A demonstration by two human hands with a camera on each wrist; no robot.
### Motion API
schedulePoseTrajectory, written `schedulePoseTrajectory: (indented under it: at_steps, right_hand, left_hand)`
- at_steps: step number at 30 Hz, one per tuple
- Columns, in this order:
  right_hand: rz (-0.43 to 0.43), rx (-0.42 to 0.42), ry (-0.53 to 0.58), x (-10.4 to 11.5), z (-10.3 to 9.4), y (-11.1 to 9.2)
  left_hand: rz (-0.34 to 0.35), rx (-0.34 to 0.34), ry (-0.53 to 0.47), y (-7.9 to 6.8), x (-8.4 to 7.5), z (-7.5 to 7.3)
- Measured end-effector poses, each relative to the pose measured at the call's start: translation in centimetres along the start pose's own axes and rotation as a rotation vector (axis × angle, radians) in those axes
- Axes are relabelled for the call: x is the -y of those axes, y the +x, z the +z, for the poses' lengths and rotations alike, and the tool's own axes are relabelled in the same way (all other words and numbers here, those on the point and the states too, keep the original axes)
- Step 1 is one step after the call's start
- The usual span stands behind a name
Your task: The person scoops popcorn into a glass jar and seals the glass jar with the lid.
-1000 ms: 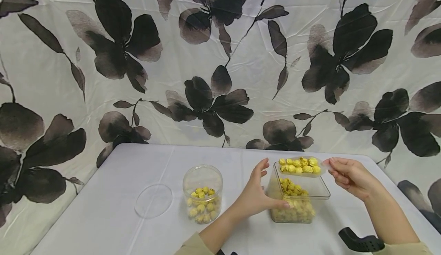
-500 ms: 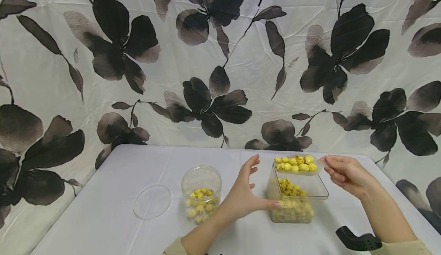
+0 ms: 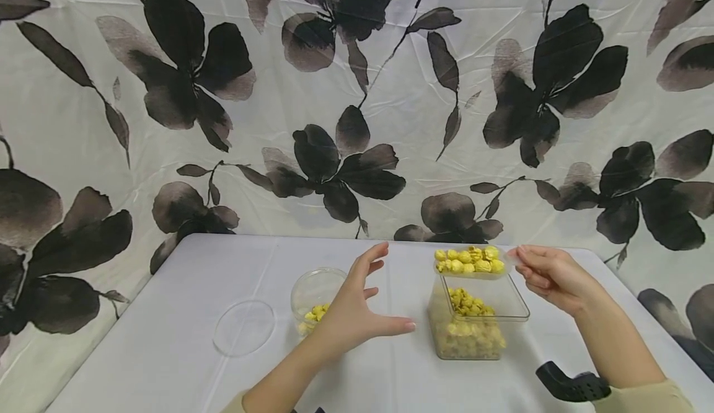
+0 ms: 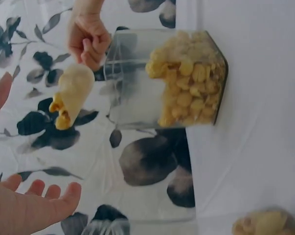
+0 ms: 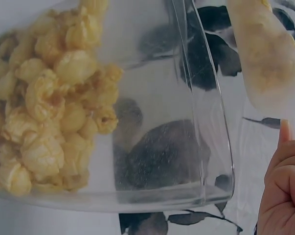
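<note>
My right hand (image 3: 552,279) pinches the handle of a translucent scoop (image 5: 269,73) heaped with yellow popcorn (image 3: 468,260). The scoop is held level over the back rim of a clear square container (image 3: 439,314). Popcorn fills roughly the lower half of that container. In the head view my left hand (image 3: 348,320) is spread, thumb apart from the fingers, with nothing in it. It is between the container and a clear round jar (image 3: 298,298), and hides much of the jar. Some popcorn (image 3: 315,314) shows inside the jar, whose top is uncovered.
A clear round lid (image 3: 243,329) lies on the white tabletop (image 3: 178,363) left of the jar. Behind the table hangs a white cloth (image 3: 268,109) with dark flowers. A black strap (image 3: 571,383) is at the right wrist.
My left hand has moved left, away from the square container and in front of the round jar. The loaded scoop in my right hand has risen slightly and shifted left.
</note>
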State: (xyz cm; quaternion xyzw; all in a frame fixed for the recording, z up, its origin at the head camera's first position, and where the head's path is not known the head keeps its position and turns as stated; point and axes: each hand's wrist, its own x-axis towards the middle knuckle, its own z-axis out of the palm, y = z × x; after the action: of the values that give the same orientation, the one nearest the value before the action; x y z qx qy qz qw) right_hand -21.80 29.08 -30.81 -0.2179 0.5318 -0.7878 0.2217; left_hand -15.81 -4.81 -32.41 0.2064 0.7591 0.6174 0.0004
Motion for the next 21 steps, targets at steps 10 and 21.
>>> schedulePoseTrajectory:
  at_steps: [10,21]
  right_hand:
    - [-0.003,0.014,0.014,0.0,1.0,0.9]
    - [0.006,-0.002,-0.053,-0.2,2.4,2.2]
  left_hand:
    - [0.025,-0.042,0.049,-1.2,0.3,-4.3]
    - [0.104,-0.049,0.174,-3.0,1.6,-8.4]
